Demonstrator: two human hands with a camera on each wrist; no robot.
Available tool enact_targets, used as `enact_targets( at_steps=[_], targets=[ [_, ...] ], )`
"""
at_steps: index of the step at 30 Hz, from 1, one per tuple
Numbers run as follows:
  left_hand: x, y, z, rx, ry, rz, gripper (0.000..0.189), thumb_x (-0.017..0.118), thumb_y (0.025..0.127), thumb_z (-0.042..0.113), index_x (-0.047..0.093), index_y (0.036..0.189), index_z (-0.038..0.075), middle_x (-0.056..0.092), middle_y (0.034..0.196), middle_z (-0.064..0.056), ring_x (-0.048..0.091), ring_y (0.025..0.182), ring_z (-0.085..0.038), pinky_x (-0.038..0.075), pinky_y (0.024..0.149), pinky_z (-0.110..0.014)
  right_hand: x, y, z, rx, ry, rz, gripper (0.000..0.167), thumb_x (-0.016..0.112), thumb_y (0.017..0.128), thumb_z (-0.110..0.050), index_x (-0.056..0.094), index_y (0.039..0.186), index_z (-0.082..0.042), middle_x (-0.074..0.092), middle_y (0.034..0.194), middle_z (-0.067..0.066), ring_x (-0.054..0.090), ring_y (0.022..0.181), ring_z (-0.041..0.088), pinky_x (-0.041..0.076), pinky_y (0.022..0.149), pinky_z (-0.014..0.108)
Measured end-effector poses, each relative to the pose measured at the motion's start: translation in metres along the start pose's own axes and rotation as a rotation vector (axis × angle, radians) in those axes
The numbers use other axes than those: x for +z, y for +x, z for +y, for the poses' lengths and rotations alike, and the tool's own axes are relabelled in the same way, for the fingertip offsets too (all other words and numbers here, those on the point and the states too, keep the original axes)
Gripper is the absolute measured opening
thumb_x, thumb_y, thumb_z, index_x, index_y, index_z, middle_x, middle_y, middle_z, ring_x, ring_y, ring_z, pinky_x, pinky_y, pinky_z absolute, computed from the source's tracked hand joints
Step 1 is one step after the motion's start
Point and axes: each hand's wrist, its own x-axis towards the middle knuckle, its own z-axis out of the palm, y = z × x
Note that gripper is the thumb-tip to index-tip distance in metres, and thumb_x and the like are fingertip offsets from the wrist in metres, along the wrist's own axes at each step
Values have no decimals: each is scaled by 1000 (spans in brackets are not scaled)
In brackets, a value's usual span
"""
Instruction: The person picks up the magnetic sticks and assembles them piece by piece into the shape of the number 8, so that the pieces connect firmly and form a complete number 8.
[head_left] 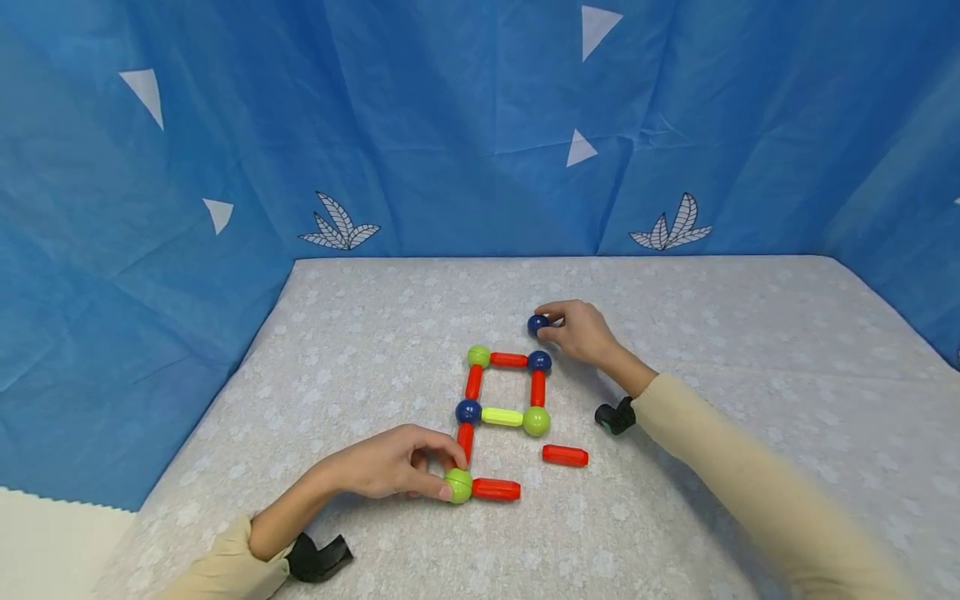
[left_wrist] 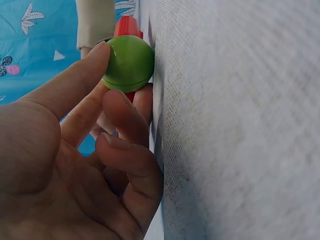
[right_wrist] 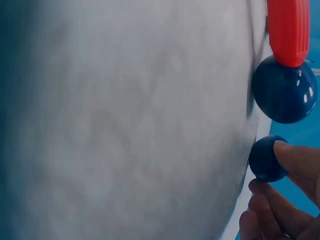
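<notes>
My left hand (head_left: 393, 463) pinches a green ball (head_left: 458, 485) between thumb and fingers at the near corner of a ball-and-rod figure. A red rod (head_left: 497, 490) sticks out to the right of that ball, and another red rod (head_left: 465, 442) runs up from it to a blue ball (head_left: 468, 412). Behind the figure, my right hand (head_left: 581, 332) grips a loose blue ball (head_left: 537, 325) by thumb and fingertips. In the right wrist view this loose ball (right_wrist: 267, 159) sits close to the tablecloth, beside the figure's blue corner ball (right_wrist: 285, 90).
The figure's upper square has red rods, a yellow-green rod (head_left: 502, 417), a green ball (head_left: 479, 356) and another green ball (head_left: 536, 421). A loose red rod (head_left: 566, 455) lies right of it. Blue curtain (head_left: 480, 125) hangs behind the pale patterned tablecloth (head_left: 720, 333).
</notes>
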Motion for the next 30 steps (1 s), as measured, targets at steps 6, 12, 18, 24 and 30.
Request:
enact_targets(
  at_steps=[6,12,18,24,30],
  targets=[
    [0,0,1,-7,15,10,23,73,91,24,69,113,21,67,101,4,48,59,-6,42,58,-21,0,2,0,-33,-44,-20,36,69,93,-10,64,128,-2,66,119,19,63,101,32,51,82,44],
    [0,0,1,0,16,11,23,73,91,23,69,113,21,66,101,4,48,60,-5,42,59,-21,0,0,0,-30,-44,-9,37,68,94,-10,64,129,-1,66,119,20,63,100,31,51,81,43],
    [0,0,0,14,6,7,23,74,90,23,69,113,20,66,99,3,48,59,-5,42,58,-20,0,-2,1,-13,-31,-8,36,68,94,-10,63,129,-2,66,119,20,62,101,32,51,82,44],
    [0,0,-1,18,11,2,23,74,91,23,69,113,20,66,99,3,49,58,-5,42,58,-21,-4,-5,-2,11,0,-4,36,68,94,-11,64,129,-2,66,118,21,61,101,32,51,77,41],
    [-1,0,-1,11,-8,-7,22,73,92,22,68,113,19,65,96,0,50,55,-6,45,54,-21,-12,-14,-10,-10,39,14,35,70,93,-14,65,127,-4,68,113,18,58,94,29,48,71,37]
  ],
)
